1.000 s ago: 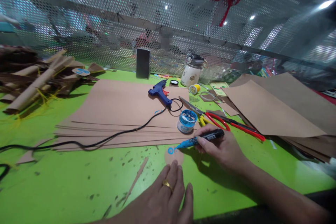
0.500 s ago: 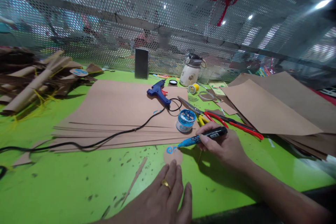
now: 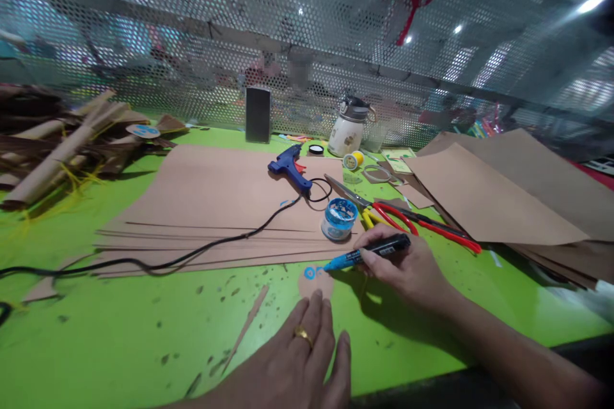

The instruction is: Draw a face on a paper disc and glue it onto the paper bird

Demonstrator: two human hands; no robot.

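A small round of brown paper (image 3: 314,286) lies on the green table, with a blue ring and a partly drawn blue mark near its top. My left hand (image 3: 300,351) is flat, its fingertips resting on the lower edge of the round; a gold ring is on one finger. In my right hand (image 3: 407,271) is a blue marker pen (image 3: 369,252) with a black barrel end, tilted so that its tip meets the paper at the right mark. Just beyond the pen, an open jar of blue paint (image 3: 339,219) stands on the edge of stacked brown paper sheets (image 3: 215,185).
A blue glue gun (image 3: 290,169) with a black cord lies on the sheets. Red-handled scissors (image 3: 398,214) are right of the jar. Behind stand a bottle (image 3: 348,128) and a dark upright block (image 3: 258,115). Brown paper (image 3: 499,198) covers the right, rolled paper (image 3: 62,153) the left.
My right hand and the marker pen have shifted slightly left, the tip still at the right-hand mark. My left hand stays on the paper round.
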